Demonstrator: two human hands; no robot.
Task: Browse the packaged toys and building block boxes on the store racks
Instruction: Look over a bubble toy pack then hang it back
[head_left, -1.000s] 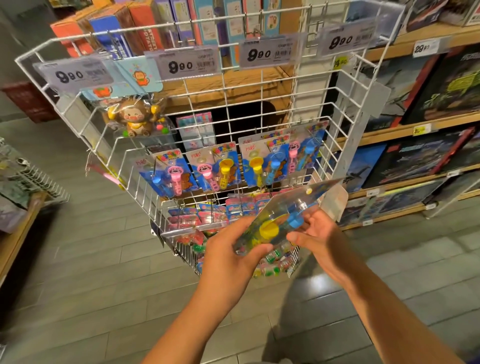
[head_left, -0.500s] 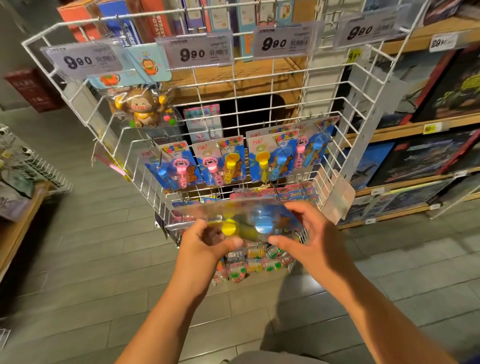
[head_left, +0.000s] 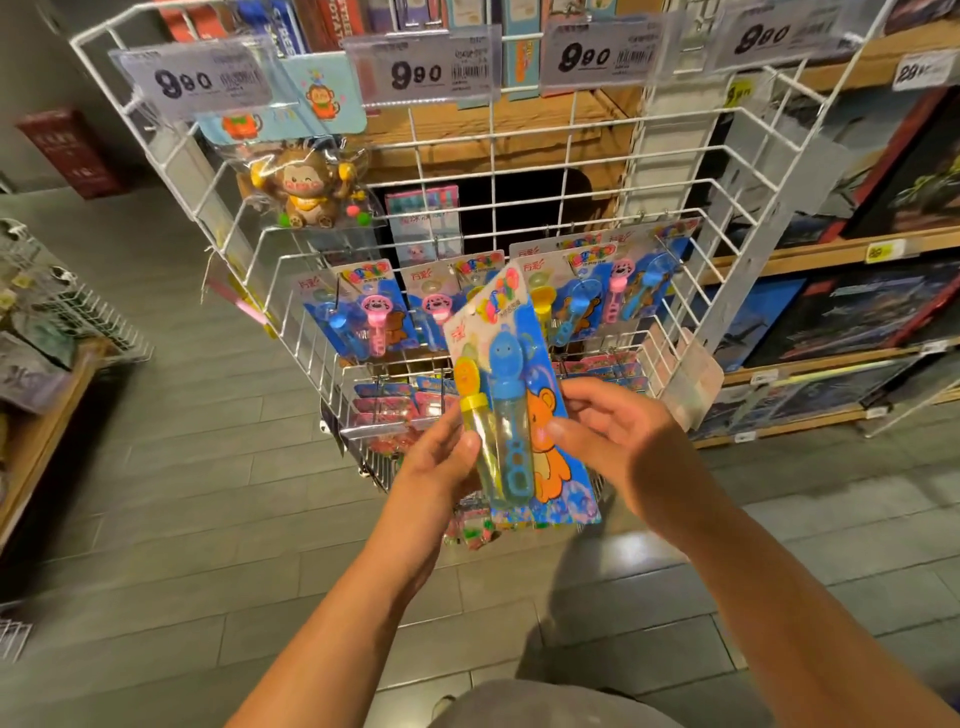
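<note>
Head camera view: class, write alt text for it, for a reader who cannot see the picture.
Two bare hands, left hand and right hand, hold a carded bubble wand pack upright before a white wire rack. More such packs hang behind it, beside a bagged monkey toy, under 9.90 price tags.

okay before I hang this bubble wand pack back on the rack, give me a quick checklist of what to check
1. Left hand grips the bubble wand pack: ok.
2. Right hand steadies its right edge: ok.
3. Pack upright, printed front facing you: ok.
4. Hang hole at the pack's top visible: cannot tell.
5. Free hook on the white wire rack: cannot tell; hanging bubble packs fill that row.
6. Price tag matches this pack: cannot tell.
</note>
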